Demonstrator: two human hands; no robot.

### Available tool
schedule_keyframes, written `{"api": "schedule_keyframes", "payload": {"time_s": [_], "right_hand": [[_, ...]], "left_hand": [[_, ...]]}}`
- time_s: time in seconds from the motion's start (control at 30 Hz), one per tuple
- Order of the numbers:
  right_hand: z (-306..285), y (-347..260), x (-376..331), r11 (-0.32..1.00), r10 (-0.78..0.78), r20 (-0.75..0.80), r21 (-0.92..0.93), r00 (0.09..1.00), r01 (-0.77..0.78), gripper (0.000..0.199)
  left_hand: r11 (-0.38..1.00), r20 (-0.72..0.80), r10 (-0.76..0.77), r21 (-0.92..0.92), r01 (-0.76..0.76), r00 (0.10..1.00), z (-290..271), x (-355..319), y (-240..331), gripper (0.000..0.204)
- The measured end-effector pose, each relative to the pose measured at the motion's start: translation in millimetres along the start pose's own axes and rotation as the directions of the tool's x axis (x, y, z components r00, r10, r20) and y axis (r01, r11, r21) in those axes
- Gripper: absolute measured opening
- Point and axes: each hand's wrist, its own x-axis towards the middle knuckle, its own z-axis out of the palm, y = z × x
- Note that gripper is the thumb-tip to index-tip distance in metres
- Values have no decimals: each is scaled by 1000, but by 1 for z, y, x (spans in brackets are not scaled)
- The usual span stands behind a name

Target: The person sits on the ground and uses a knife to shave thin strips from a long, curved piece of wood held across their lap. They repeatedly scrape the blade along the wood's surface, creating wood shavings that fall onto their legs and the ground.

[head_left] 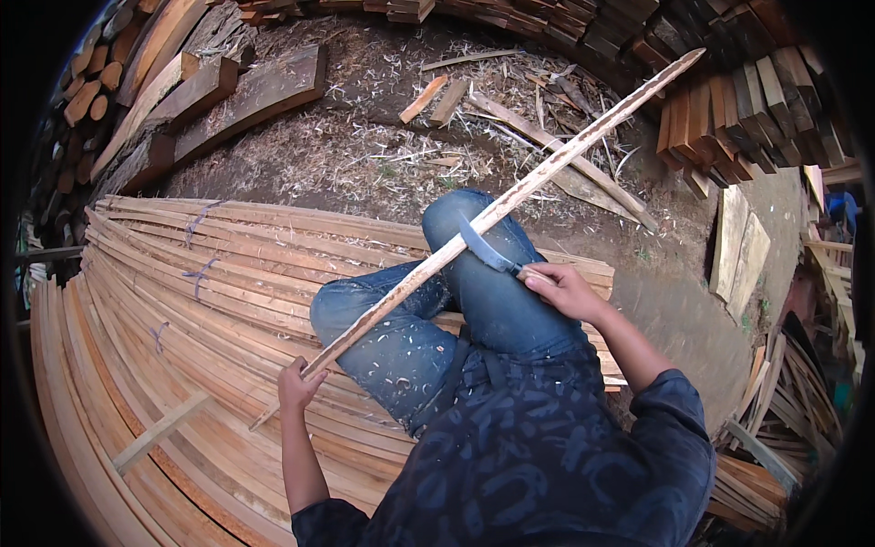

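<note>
A long, narrow wooden strip (538, 175) runs diagonally across my thighs, from low on the left to far on the right. Its top face is pale, with dark bark-like patches along it. My left hand (296, 385) is closed round the strip near its lower end, which sticks out past the fingers. In my right hand (561, 290) is the handle of a knife (488, 249) with a broad, curved grey blade. The blade's tip end lies against the strip, above my right thigh. Small wood shavings cling to my jeans (401, 365).
I sit on bundles of long, thin boards (246, 273) tied with purplish cord. Thick timber slabs (246, 100) lie at the far left, beside stacked poles (91, 91). Stacked planks (738, 114) stand at the far right. Shavings and offcuts (565, 169) litter the ground ahead.
</note>
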Motion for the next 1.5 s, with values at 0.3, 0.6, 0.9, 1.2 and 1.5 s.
{"api": "schedule_keyframes", "payload": {"time_s": [0.3, 0.6, 0.9, 1.2, 1.5], "right_hand": [[-32, 9, 17, 943, -51, -513, 257, 857, 210, 33], [-21, 4, 9, 969, -34, -367, 215, 929, 120, 33], [22, -40, -8, 909, -243, -189, -388, 951, 155, 31], [47, -47, -22, 994, -43, -432, 74, 901, 82, 25], [69, -53, -14, 979, 9, -479, 183, 877, 90, 32]], "left_hand": [[999, -36, -28, -37, 27, 999, 5, -2, -2, 43], [998, -40, -35, -55, 33, 999, 10, -4, -6, 42], [999, -8, -12, -35, 12, 1000, 6, -5, -1, 39], [987, 100, 0, -158, 16, 995, 1, -2, -13, 41], [991, 80, 74, -114, -64, 994, -15, -3, 4, 48]]}}
